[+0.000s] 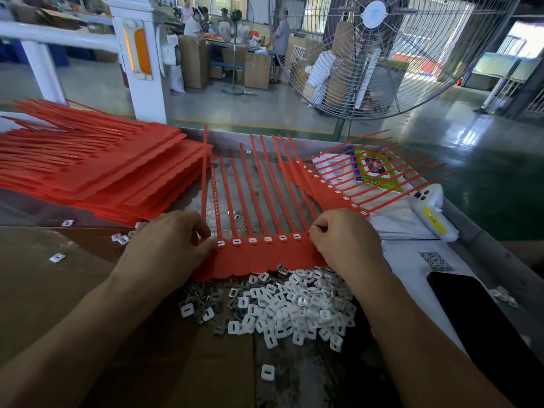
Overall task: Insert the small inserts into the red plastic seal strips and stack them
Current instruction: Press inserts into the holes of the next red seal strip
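Gripped at both ends of its flat base, left hand (173, 242) at nine o'clock, right hand (341, 240) at three, centre-table red seal strip (265, 259) above loose white inserts (282, 307); probably light and floppy, best held by base.

beyond the hands lay a workshop hall with a glossy green floor (485, 148) that caught pale reflections from bright openings far off to the right. a big wire-caged standing fan (374, 51) rose ahead and to the right of the hands. ahead and to the left stood a white post (141, 54) with an orange reflector, joined to a white rail (59, 36). farther back, cardboard boxes (256, 69) sat round a table where several people worked, and daylit windows glowed behind them.
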`<state>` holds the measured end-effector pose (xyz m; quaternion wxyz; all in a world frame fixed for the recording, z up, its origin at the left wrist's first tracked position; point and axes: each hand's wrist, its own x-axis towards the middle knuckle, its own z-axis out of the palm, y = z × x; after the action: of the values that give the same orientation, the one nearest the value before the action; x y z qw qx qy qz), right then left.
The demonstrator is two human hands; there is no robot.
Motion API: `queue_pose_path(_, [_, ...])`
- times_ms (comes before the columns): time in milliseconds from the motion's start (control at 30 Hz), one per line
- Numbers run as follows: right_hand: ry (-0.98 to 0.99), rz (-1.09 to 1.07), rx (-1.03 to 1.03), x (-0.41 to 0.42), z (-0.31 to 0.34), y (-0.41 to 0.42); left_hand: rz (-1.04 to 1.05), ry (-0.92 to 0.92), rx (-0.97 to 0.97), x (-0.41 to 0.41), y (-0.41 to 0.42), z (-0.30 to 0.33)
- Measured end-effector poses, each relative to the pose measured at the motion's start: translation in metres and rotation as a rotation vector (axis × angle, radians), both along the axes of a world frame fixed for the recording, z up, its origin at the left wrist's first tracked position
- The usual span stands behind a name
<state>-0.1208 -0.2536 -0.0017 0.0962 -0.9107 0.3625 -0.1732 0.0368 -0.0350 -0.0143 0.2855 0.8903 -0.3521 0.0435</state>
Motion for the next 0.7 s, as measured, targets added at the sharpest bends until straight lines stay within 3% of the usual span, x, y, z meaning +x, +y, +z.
queue_pose_path(300, [-0.186, 0.059, 0.235, -0.008, -0.007, -0.01, -0.007, -0.028, 0.009, 0.001, 0.0, -0.002])
queue_pose_path(567, [-0.126, 0.067, 0.055, -0.002, -0.01, -0.003, -0.012, -0.015, 0.023, 0.0, 0.001, -0.001])
queue_pose_path(700, [-0.363, 0.012, 0.245, -0.005, -0.01, -0.01, -0.013, -0.013, 0.017, -0.001, 0.002, -0.001])
